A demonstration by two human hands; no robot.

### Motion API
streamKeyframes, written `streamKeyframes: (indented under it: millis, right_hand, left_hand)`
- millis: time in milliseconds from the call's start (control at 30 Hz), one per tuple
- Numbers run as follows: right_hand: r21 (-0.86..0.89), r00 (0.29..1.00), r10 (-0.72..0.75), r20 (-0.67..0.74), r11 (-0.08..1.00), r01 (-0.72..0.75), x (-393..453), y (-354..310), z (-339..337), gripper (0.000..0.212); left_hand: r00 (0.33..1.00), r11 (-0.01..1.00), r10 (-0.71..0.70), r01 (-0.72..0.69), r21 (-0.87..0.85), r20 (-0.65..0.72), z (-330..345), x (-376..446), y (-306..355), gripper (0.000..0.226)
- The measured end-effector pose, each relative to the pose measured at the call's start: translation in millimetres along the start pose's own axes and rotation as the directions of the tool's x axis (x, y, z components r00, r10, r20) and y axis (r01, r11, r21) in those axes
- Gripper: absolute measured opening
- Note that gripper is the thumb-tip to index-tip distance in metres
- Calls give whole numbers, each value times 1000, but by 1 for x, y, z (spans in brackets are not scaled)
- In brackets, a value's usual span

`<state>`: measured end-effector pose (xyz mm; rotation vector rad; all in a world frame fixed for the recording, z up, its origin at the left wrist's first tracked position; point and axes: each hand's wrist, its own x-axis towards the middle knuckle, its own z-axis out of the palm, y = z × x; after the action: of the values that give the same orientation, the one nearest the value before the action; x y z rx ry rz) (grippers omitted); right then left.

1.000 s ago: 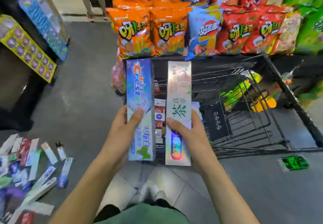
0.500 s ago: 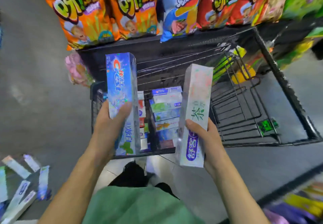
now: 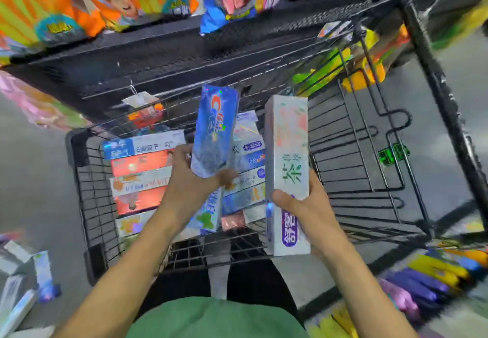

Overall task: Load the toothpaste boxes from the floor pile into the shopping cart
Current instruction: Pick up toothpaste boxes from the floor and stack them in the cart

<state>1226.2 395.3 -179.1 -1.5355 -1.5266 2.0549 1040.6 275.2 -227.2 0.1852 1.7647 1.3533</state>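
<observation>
My left hand (image 3: 190,179) grips a blue Crest toothpaste box (image 3: 215,129), held lengthwise over the black wire shopping cart (image 3: 81,179). My right hand (image 3: 303,203) holds a silver-white toothpaste box (image 3: 287,158) with green characters and a purple label, just right of the blue one, above the cart's near edge. Inside the cart lie two rows of stacked toothpaste boxes (image 3: 140,166), red, white and blue. A few boxes of the floor pile (image 3: 23,285) show at the lower left.
A black shelf edge (image 3: 158,44) with orange, blue and red snack bags (image 3: 52,2) runs just beyond the cart. The cart's right half (image 3: 369,166) is bare wire. Colourful packets (image 3: 435,279) lie at the lower right. Grey floor (image 3: 31,179) lies to the left.
Both hands have moved forward and down over the cart with their boxes. The view has tilted down and closer, so the cart's contents fill more of the frame.
</observation>
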Motion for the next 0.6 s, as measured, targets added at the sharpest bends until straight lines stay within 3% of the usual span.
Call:
streamKeyframes:
  millis: [167, 300, 433, 600]
  right_hand:
    - [-135, 988, 64, 141, 990, -45, 87, -13, -29, 73]
    - [-195, 989, 51, 139, 981, -23, 147, -13, -46, 57]
    - [-217, 992, 22, 126, 976, 6, 185, 8, -57, 78]
    - [-219, 991, 26, 135, 976, 4, 207, 40, -61, 73]
  left_hand:
    - [1000, 979, 20, -16, 203, -17, 33, 88, -27, 67]
    - [998, 908, 63, -57, 415, -1, 50, 154, -54, 51]
    - [990, 773, 134, -135, 620, 50, 57, 209, -89, 44]
    - [950, 480, 193, -311, 821, 247, 56, 249, -131, 73]
